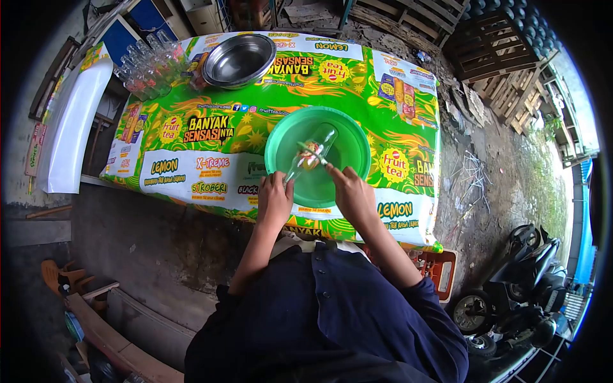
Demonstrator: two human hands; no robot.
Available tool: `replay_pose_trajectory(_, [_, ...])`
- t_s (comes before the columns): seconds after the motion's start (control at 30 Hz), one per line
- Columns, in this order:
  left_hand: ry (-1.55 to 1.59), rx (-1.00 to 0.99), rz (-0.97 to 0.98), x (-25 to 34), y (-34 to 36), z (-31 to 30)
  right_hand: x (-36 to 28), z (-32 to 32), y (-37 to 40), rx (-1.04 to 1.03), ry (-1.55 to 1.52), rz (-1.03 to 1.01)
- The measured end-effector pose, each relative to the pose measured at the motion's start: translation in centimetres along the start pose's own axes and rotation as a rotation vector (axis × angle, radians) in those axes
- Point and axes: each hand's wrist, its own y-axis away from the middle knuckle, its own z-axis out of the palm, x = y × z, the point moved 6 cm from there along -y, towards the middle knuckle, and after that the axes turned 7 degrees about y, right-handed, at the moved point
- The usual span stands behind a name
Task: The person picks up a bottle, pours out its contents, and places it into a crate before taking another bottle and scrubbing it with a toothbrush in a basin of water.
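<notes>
A green plastic basin [361,143] stands near the table's front edge, with what looks like water inside. Tilted over it is a clear glass bottle [327,139] with a red and yellow label. My left hand [276,196] is closed round the bottle's near, narrow end at the basin's left rim. Closed as well, my right hand [350,189] grips a thin, light-coloured brush [318,157], seemingly a toothbrush, whose far end lies against the label. Its bristles are too small to make out.
Several clear glass bottles [153,67] stand at the table's back left, beside a metal bowl [239,60]. A printed green cover [242,137] drapes the table. Right of me are a red crate [445,274] and a motorcycle [517,281]; wooden pallets [495,48] lie behind.
</notes>
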Motion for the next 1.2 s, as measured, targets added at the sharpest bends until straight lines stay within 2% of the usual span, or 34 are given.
replay_pose_trajectory(0.1, [-0.004, -0.006, 0.000, 0.0, -0.1, 0.0, -0.1, 0.3, 1.0, -0.028, -0.018, -0.045])
replay_pose_trajectory(0.3, [-0.019, 0.035, 0.043, -0.3, 0.2, 0.4, 5.3, 0.3, -2.6, 0.114, 0.123, 0.244])
replay_pose_trajectory(0.4, [-0.054, 0.001, 0.016, -0.4, -0.1, 0.2, 4.4, -0.2, 0.6, -0.065, 0.128, 0.215])
replay_pose_trajectory(0.5, [-0.069, -0.037, -0.010, -0.2, -0.3, 0.2, 3.2, -0.3, 3.3, -0.093, -0.010, 0.211])
replay_pose_trajectory(0.57, [-0.074, -0.050, -0.021, 0.0, -0.5, 0.1, 1.2, -2.0, 3.7, -0.048, -0.149, 0.220])
replay_pose_trajectory(0.63, [-0.089, -0.068, -0.025, -0.1, -0.5, 0.0, 0.1, -1.1, 3.5, -0.039, -0.171, 0.141])
replay_pose_trajectory(0.7, [-0.095, -0.077, -0.036, -0.4, -0.6, 0.1, 0.9, 0.7, 1.9, -0.047, -0.118, 0.162])
replay_pose_trajectory(0.83, [-0.085, -0.064, -0.022, -0.1, -0.5, 0.1, 4.3, 1.8, -1.6, 0.091, 0.010, 0.223])
replay_pose_trajectory(0.9, [-0.089, -0.067, -0.029, -0.2, -0.5, 0.2, 3.7, 1.7, -1.3, 0.080, -0.009, 0.185])
replay_pose_trajectory(1.03, [-0.121, -0.097, -0.047, -0.3, -0.6, 0.2, -1.5, 0.7, 2.7, -0.052, -0.052, -0.036])
replay_pose_trajectory(1.2, [-0.114, -0.032, 0.014, -0.1, -0.4, 0.2, 2.9, 1.7, -1.6, 0.074, 0.053, 0.142])
